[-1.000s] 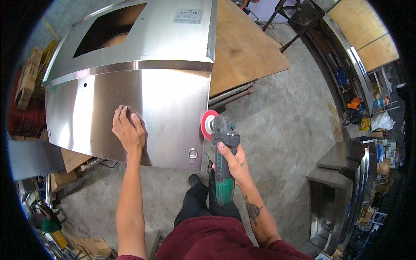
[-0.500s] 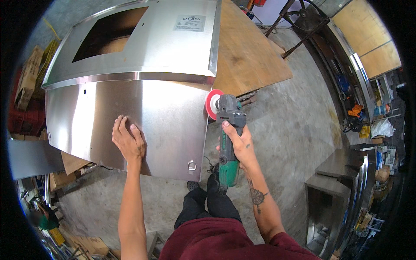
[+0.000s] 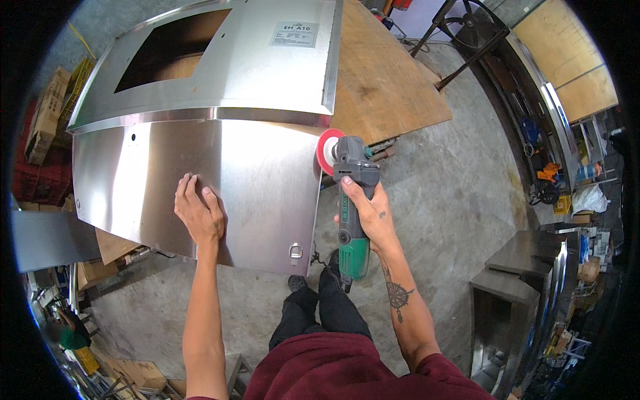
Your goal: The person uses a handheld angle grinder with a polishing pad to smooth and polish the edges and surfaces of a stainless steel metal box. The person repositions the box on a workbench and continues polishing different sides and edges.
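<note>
A large sheet-metal housing (image 3: 267,193) of brushed steel lies in front of me, with a rectangular cutout (image 3: 173,53) in its far part. My left hand (image 3: 200,208) rests on the near panel, fingers slightly bent and apart, holding nothing. My right hand (image 3: 370,210) is wrapped round the green and dark grey body of an angle grinder (image 3: 353,250). Its red-rimmed disc (image 3: 328,152) is at the panel's right edge; whether it touches the metal I cannot tell. A small metal ring fitting (image 3: 295,251) sits at the panel's near right corner.
Under the housing, a wooden board (image 3: 393,87) juts out to the right. Steel cabinets (image 3: 507,287) stand on the floor at the right. A rusty metal stand (image 3: 470,33) is at the far right, and a red crate (image 3: 40,183) is at the left.
The grinder in my right hand has moved slightly away from me along the panel's right edge. My left hand stays on the panel, barely shifted.
</note>
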`<state>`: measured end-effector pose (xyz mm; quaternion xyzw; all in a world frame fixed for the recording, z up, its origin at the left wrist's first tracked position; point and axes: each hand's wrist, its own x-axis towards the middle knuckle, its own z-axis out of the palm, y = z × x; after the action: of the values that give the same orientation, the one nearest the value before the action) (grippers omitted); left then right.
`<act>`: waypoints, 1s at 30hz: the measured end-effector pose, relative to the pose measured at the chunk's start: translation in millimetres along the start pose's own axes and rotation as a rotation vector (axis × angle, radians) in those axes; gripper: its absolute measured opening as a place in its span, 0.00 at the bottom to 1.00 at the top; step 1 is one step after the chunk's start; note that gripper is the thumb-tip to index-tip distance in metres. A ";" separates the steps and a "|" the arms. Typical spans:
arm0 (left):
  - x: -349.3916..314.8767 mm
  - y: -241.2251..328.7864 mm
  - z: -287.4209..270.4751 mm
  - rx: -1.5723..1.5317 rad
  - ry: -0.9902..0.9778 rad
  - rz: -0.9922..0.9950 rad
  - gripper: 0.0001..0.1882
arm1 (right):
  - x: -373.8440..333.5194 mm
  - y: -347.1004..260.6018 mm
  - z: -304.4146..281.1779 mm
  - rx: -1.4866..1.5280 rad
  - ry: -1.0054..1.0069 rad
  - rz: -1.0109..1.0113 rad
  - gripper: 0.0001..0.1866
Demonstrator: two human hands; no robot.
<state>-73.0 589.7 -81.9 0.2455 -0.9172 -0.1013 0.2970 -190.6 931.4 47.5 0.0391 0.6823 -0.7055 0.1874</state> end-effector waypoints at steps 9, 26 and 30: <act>5.1 3.6 -2.9 -0.013 0.000 -0.009 0.26 | -26.5 14.4 -0.5 0.009 -0.002 0.022 0.33; 0.0 7.8 -4.5 -0.064 0.014 -0.008 0.27 | -123.1 82.4 4.1 0.068 -0.006 0.116 0.29; -1.8 2.8 -2.3 -0.054 0.028 0.004 0.27 | -148.1 96.9 3.6 0.033 0.002 0.157 0.29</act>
<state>-71.4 592.9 -80.0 0.2369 -0.9105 -0.1220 0.3163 -21.8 959.3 1.9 0.0964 0.6656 -0.6998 0.2406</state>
